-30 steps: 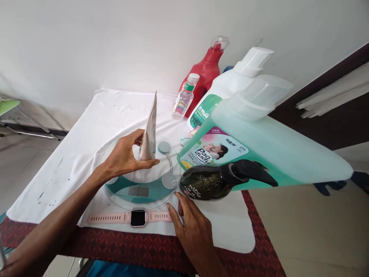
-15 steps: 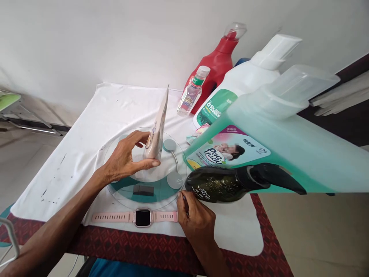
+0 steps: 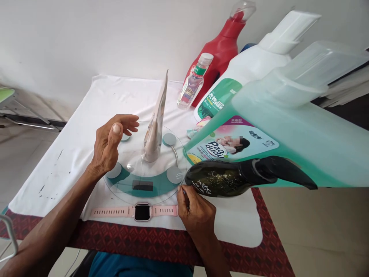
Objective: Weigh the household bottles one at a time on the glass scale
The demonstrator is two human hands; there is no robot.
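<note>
A pale stand-up pouch point(image 3: 153, 140) stands upright on a round glass scale point(image 3: 157, 189), seen nearly edge-on. To its left, my left hand point(image 3: 108, 143) hovers over the scale with fingers stretched out, apart from the pouch. My right hand point(image 3: 197, 209) rests closed at the scale's near right edge, covering the end of a smartwatch's pink strap; whatever lies inside its fingers, if anything, is hidden. The smartwatch point(image 3: 142, 212) lies flat in front of the scale. Just beyond my right hand is a dark pump bottle point(image 3: 220, 177).
On the right stand a large green jug point(image 3: 288, 134), a white detergent bottle point(image 3: 245, 73), a red bottle point(image 3: 221, 50) and a small clear bottle point(image 3: 190, 88). A white cloth point(image 3: 72, 127) covers the table over a dark red patterned cover point(image 3: 129, 240). A wall rises behind.
My left hand has let go of the pouch and drawn back to the left, leaving it standing on the scale. My right hand has stayed in place. The view has shifted slightly.
</note>
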